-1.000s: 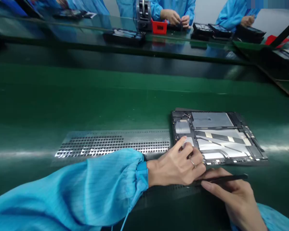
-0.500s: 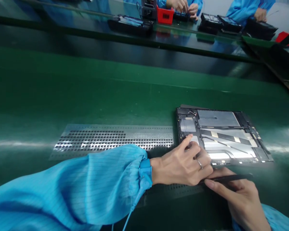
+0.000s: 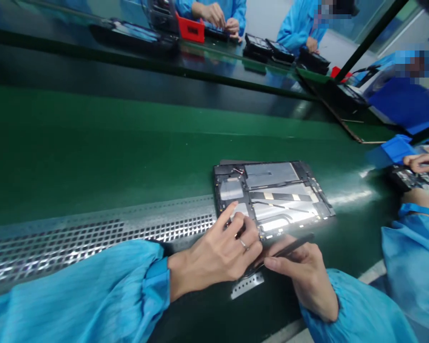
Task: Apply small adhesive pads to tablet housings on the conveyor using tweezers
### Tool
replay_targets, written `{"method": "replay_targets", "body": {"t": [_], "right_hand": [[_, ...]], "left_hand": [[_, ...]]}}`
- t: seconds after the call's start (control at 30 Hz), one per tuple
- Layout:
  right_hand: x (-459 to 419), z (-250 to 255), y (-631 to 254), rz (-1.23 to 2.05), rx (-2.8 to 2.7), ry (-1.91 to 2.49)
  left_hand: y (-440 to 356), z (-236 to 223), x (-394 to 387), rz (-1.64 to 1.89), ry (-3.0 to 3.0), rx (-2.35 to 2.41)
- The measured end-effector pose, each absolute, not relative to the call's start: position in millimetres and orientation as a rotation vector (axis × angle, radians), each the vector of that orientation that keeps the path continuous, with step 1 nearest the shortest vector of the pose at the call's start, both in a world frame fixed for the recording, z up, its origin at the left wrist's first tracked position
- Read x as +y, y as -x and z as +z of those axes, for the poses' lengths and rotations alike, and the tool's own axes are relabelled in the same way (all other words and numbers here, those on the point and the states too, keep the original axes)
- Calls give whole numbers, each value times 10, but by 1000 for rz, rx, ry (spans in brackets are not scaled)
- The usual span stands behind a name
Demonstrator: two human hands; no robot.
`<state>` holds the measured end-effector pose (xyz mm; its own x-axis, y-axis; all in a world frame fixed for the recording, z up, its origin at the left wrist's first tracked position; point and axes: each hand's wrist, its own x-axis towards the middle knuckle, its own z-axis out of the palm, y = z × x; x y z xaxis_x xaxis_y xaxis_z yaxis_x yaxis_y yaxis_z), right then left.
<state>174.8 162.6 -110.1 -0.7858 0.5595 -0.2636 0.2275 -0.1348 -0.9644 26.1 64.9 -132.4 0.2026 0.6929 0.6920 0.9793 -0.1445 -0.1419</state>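
Observation:
An opened flat device (image 3: 279,190), like a tablet or thin laptop with its inside showing, lies on the green bench. My left hand (image 3: 218,243), with a ring on one finger, reaches over its near left corner. One fingertip touches the inside there; the other fingers are curled, and whatever they pinch is hidden. Close beside it, my right hand (image 3: 307,271) grips thin black tweezers (image 3: 293,245) between thumb and fingers, their tips near the left fingers. A clear sheet (image 3: 136,224) with rows of small dark squares runs under my left sleeve; a perforated strip (image 3: 248,285) shows below the hands.
Across a raised rail (image 3: 186,71), people in blue sleeves handle dark devices near a red bin (image 3: 191,29). At the right edge, another person's hands (image 3: 423,162) work on a device beside a blue box (image 3: 396,148). A dark panel edge (image 3: 334,114) slants at the back right.
The camera view has swung right, so everything appears further left and a co-worker's hands show at right. Both hands keep nearly the same hold at the device's corner.

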Motion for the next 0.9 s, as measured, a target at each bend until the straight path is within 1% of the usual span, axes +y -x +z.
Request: {"method": "replay_targets", "body": {"t": [0.17, 0.3, 0.37, 0.47, 0.67, 0.9], "right_hand": [[1739, -857, -1744, 1949, -1782, 653], [1909, -580, -1773, 1652, -1775, 383], [1973, -515, -1751, 1528, -1748, 364], [2025, -522, -1662, 1473, -1683, 384], [2048, -593, -1517, 1405, -1630, 386], [2104, -622, -1556, 1481, -1631, 409]], "left_hand": [[-200, -1156, 578, -581, 1924, -1579], [-128, -792, 450, -605, 1911, -1678], [-115, -616, 386, -649, 1857, -1749], [-116, -462, 332, -685, 1790, -1787], [-120, -459, 334, -738, 1717, -1790], [-116, -498, 295, -727, 1655, -1892]]}}
